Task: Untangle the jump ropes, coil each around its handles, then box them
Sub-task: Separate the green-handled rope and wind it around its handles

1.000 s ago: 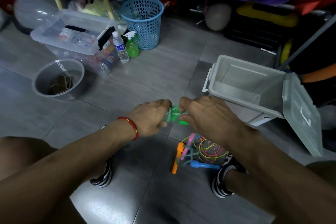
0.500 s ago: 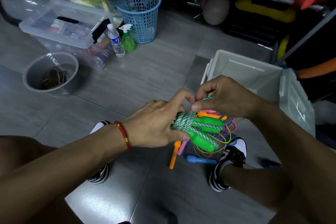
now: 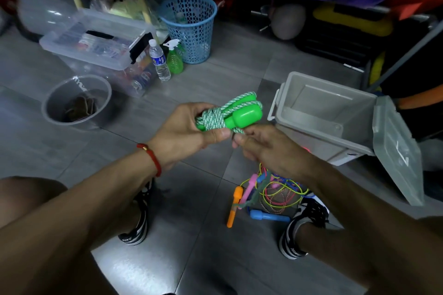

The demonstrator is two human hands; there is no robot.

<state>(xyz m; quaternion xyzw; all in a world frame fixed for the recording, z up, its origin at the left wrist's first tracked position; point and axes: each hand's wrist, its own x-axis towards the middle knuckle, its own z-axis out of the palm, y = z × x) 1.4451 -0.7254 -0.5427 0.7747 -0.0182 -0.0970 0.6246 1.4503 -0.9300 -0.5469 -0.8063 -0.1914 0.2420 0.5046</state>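
Observation:
My left hand [image 3: 182,134] grips a green jump rope [image 3: 230,115], its green-and-white cord wound around the two green handles. My right hand [image 3: 263,148] pinches the cord's loose end just under the bundle. On the floor between my feet lies a tangle of other jump ropes [image 3: 268,194] with orange, pink and blue handles and thin coloured cords. An open grey plastic box [image 3: 326,115] stands to the right, its lid [image 3: 398,148] hanging off the right side.
A round grey tub [image 3: 76,100] sits on the floor at left. Behind it are a clear storage bin [image 3: 96,43], a water bottle [image 3: 159,60], a green spray bottle [image 3: 175,57] and a blue mesh basket [image 3: 189,26]. Rolled mats are stacked at the back.
The green bundle has been lifted and turned, handles now pointing right. My right hand moved from above the bundle to below it, pinching the cord end.

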